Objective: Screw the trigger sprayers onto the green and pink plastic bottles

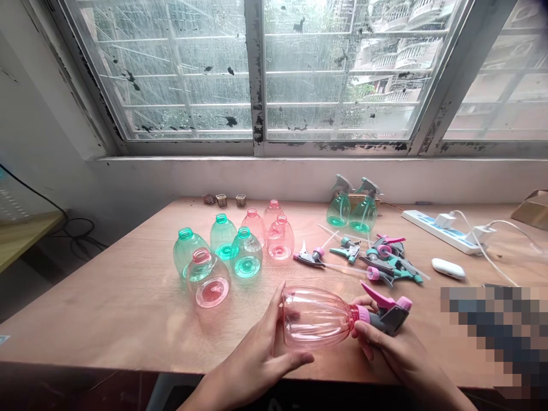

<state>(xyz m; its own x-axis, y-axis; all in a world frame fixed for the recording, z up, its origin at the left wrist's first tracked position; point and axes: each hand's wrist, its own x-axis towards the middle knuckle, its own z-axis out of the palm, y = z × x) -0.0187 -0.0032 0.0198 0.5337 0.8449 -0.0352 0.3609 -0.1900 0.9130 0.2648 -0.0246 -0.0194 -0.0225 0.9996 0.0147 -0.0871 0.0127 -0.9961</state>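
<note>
A clear pink spray bottle (317, 319) lies sideways above the table's front edge, its base to the left and its neck to the right. My left hand (261, 342) cups the base end, thumb on the near side and some fingers behind it. At the neck, my right hand (381, 339) grips around the pink collar of the spray head (387, 311), which has a grey body and a pink trigger. The head sits on the bottle's neck. Loose spray heads (385, 262), pink-grey and green-grey, lie in a heap beyond my right hand.
Several open pink bottles (280, 240) and green bottles (247, 257) stand left of centre. Two green bottles with spray heads (363, 211) stand at the back. A power strip (440, 231) with plugs, a white case (448, 268) and a blurred-out patch are on the right.
</note>
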